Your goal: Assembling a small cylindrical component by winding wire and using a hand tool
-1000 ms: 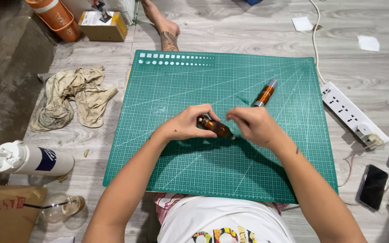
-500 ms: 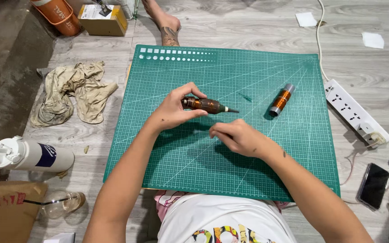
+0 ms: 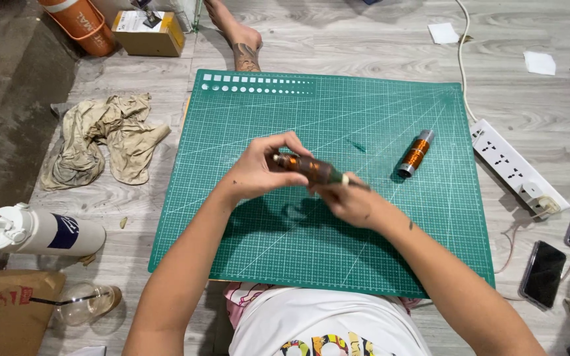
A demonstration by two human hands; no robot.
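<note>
A brown tool with a thin metal tip (image 3: 313,169) is held up over the green cutting mat (image 3: 245,250). It is gripped at its back end by the left hand (image 3: 264,168) and pinched near the tip by the right hand (image 3: 346,201). A copper-coloured tube (image 3: 416,153) is seen lying on the mat nearby.

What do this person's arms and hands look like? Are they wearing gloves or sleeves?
No gloves and no long sleeves: both forearms are bare right up to the bottom edge of the picture. The left hand and right hand show no rings, watch or bands. A few small dark specks mark the right forearm. The person wears a white T-shirt with a colourful print on the chest.
</note>
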